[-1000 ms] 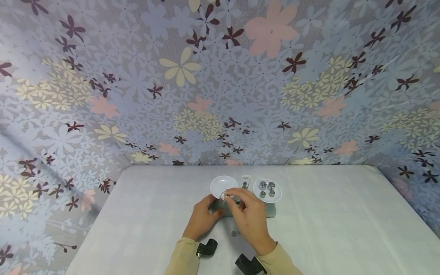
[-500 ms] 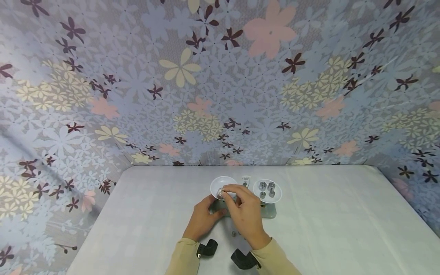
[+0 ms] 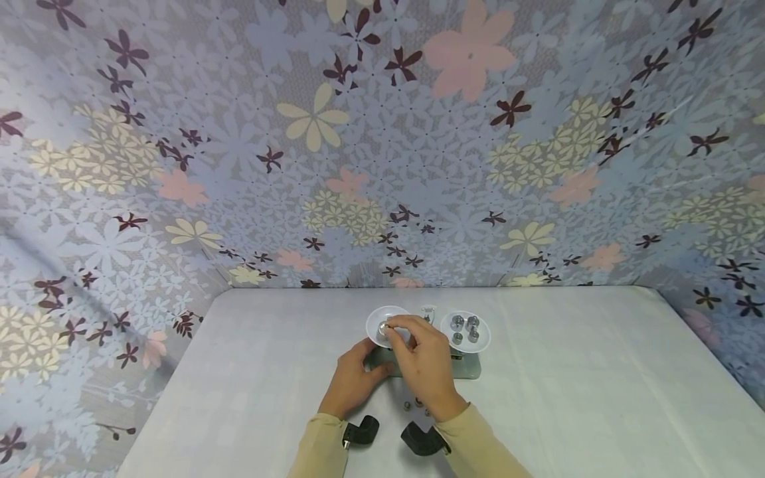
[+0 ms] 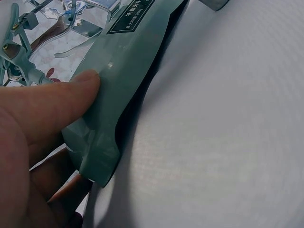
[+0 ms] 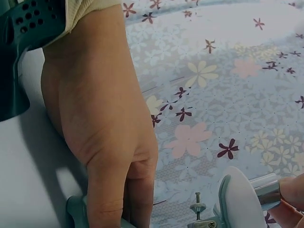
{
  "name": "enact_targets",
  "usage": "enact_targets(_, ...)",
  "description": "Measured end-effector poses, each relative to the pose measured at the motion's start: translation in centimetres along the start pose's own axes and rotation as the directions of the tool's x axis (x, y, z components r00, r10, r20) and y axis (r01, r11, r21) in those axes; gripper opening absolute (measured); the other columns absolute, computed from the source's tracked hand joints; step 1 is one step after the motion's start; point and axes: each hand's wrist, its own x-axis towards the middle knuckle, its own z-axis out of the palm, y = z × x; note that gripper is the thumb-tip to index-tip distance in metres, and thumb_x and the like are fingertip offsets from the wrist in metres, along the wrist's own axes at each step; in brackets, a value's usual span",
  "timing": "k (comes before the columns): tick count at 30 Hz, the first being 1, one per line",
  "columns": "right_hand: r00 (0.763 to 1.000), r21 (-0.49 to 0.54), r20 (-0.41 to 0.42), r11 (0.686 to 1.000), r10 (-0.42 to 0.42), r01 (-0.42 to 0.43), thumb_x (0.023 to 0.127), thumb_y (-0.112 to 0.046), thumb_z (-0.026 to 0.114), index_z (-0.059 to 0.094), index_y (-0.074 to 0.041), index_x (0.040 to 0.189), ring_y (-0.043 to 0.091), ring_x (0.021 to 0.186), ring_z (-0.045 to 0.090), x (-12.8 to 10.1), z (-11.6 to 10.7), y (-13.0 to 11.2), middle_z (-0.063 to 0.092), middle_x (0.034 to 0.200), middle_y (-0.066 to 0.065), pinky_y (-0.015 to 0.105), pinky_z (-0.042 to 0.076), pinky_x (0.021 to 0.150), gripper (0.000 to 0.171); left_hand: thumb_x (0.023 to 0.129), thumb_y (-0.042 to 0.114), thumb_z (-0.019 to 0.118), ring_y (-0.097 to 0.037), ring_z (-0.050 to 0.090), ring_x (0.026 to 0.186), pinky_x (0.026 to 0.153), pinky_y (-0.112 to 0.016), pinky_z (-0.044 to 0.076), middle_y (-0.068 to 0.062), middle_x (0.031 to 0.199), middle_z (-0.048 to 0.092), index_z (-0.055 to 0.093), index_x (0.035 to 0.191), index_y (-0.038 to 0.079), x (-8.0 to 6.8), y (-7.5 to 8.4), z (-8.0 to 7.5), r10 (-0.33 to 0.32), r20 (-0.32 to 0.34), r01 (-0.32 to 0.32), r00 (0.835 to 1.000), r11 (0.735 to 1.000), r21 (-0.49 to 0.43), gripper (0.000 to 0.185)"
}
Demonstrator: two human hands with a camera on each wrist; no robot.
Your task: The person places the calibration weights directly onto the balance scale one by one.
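A pan balance with a green base [image 3: 469, 368] stands at the middle of the table. My right hand [image 3: 425, 365] pinches a shiny metal weight [image 3: 382, 328] between thumb and fingertips at the balance's left white pan [image 3: 372, 323]. In the right wrist view, that weight [image 5: 267, 191] appears against the pan's face [image 5: 241, 199]. My left hand [image 3: 352, 380] holds the left end of the base. Its thumb [image 4: 78, 95] lies on top in the left wrist view, fingers reaching below the edge. Several metal weights [image 3: 457, 322] stand on the right white pan [image 3: 485, 328].
Several small weights [image 3: 408, 405] lie on the white tabletop [image 3: 568, 385], in front of the balance and near my right wrist. A pointer stand [image 3: 427, 312] rises between the pans. Flower-patterned cloth [image 3: 382, 166] hangs behind the table. Each wrist carries a black camera mount [image 3: 361, 431].
My right hand has moved a little left and away from me, bringing the weight from the left pan's near edge over the pan itself. The left hand keeps its place.
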Motion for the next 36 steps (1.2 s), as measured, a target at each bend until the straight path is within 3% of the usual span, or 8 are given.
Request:
enact_targets(19,0.994,-0.097,0.091,0.994,0.061,-0.052,0.089,-0.014,0.077,0.078,-0.012,0.097,0.000,0.051,0.041,1.1,0.0,-0.1,0.075,0.097,-0.003,0.020,0.037,0.044,0.008,0.091,0.029,0.074,-0.030,0.055,0.131,0.110,-0.049,0.044,-0.013,0.139,0.060,0.056,0.141,0.006,0.1,0.0,-0.1,0.029,-0.009,-0.030,1.000,1.000,-0.007,0.058)
enact_targets(36,0.993,-0.139,0.099,0.989,0.066,-0.052,0.087,-0.016,0.078,0.079,-0.012,0.097,0.001,0.051,0.039,1.7,0.3,0.1,0.076,0.099,0.000,0.024,0.039,0.048,0.010,0.090,0.030,0.075,-0.031,0.056,0.130,0.109,-0.051,0.044,-0.012,0.138,0.061,0.057,0.141,0.007,0.1,-0.2,0.0,0.019,-0.012,-0.019,1.000,1.000,-0.012,0.059)
